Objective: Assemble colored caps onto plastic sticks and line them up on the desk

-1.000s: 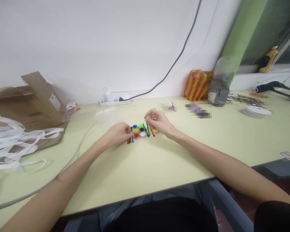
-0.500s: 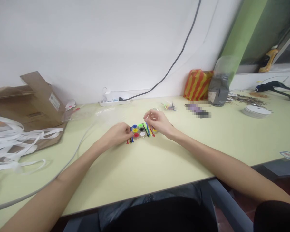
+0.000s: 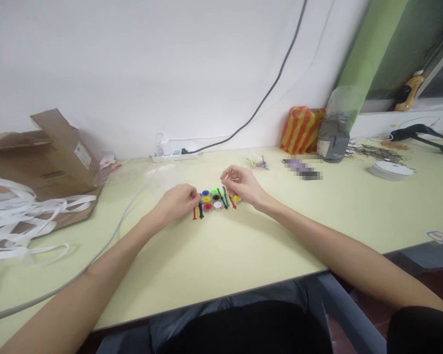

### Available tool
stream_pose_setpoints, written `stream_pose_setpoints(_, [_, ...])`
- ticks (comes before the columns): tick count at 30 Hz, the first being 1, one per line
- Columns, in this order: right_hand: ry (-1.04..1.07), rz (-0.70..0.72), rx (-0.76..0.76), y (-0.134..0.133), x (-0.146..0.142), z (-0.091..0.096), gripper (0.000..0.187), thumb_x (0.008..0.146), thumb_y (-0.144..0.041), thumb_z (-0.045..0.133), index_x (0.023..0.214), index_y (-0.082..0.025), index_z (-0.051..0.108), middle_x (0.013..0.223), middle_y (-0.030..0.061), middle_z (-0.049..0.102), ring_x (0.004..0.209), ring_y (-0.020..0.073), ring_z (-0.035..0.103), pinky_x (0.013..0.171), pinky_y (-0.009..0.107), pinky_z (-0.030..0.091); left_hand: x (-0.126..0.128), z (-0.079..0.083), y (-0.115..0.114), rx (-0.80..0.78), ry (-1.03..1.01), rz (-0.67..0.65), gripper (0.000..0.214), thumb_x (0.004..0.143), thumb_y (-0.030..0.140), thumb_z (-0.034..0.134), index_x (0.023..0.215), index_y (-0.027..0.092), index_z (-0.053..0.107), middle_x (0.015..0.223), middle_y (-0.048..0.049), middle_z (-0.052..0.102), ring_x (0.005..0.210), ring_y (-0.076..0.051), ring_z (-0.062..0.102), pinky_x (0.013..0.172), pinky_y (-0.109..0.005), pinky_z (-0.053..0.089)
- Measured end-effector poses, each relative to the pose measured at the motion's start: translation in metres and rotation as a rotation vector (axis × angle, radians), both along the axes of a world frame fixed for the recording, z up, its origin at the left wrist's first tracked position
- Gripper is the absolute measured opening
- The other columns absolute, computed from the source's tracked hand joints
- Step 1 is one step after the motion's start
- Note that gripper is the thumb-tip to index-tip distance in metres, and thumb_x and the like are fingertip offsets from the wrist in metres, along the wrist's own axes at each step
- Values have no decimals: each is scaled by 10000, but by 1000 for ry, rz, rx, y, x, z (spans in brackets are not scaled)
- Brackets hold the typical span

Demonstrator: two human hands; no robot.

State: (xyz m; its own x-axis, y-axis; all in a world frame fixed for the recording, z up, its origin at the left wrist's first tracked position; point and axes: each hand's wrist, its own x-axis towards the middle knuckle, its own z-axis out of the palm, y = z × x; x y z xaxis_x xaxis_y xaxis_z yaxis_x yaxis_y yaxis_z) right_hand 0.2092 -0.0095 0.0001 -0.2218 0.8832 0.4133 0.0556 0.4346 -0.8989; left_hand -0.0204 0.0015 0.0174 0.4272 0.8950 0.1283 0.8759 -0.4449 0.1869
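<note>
Head view showed both bare arms reaching inward across the pale worktop [image 3: 221, 255] from its near edge. The left hand [image 3: 179, 200] lay low with its fingers curled and thumb tucked against them, the tips at the far ends of coloured sticks [image 3: 201, 211]; whether it pinched one, I could not tell. The right hand [image 3: 242, 187] arched over the right end of the cluster, fingers bent and thumb near the index finger, its grip likewise unclear.

Between the hands sat round pieces [image 3: 207, 207] with blue, yellow, red, green, black and white tops, then a slanted bundle of sticks [image 3: 225, 197]. The right hand partly covered another yellow-topped piece [image 3: 237, 198].

A grey cable [image 3: 112, 238] ran beside the left forearm. Farther left were white straps [image 3: 51, 211] and a cardboard box [image 3: 64, 169]. On the far side stood a power strip [image 3: 175, 156] and, beyond the right hand, a small clear bag [image 3: 259, 162] of coloured bits. Far right were a striped bag [image 3: 302, 130] and a white reel [image 3: 391, 169].
</note>
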Motion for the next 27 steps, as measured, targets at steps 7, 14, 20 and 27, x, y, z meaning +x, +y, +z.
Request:
stream_pose_setpoints(7, [121, -319, 49, 14, 19, 7, 237, 763, -210, 542, 999, -199, 560, 628, -62, 522, 551, 111, 517, 496, 210, 390, -8, -4, 8, 202, 30, 92, 381, 934, 367, 349, 594, 213, 428, 613, -50, 573, 592, -189, 479, 568, -312, 228])
stream_pose_setpoints(14, [34, -627, 78, 57, 71, -8, 354, 769, -194, 509, 1112, -177, 596, 915, 46, 652, 789, 167, 611, 649, 268, 470, -11, -10, 13, 253, -16, 90, 353, 944, 352, 351, 629, 219, 443, 654, -48, 617, 635, -205, 534, 582, -313, 240])
stream_pose_setpoints(20, [-608, -518, 148, 83, 83, -31, 369, 855, -129, 480, 1164, -156, 680, 1077, 80, 716, 938, 175, 640, 890, 294, 470, -9, -13, 12, 275, -12, 56, 353, 958, 359, 338, 653, 221, 453, 691, -54, 625, 667, -214, 558, 595, -318, 264])
stream_pose_setpoints(27, [-877, -576, 81, 124, 66, -21, 335, 884, -269, 609, 1177, -141, 708, 1032, 121, 727, 1053, 244, 618, 936, 323, 441, -8, -14, 9, 299, -29, 46, 341, 963, 346, 336, 673, 223, 468, 706, -48, 620, 688, -209, 571, 617, -315, 296])
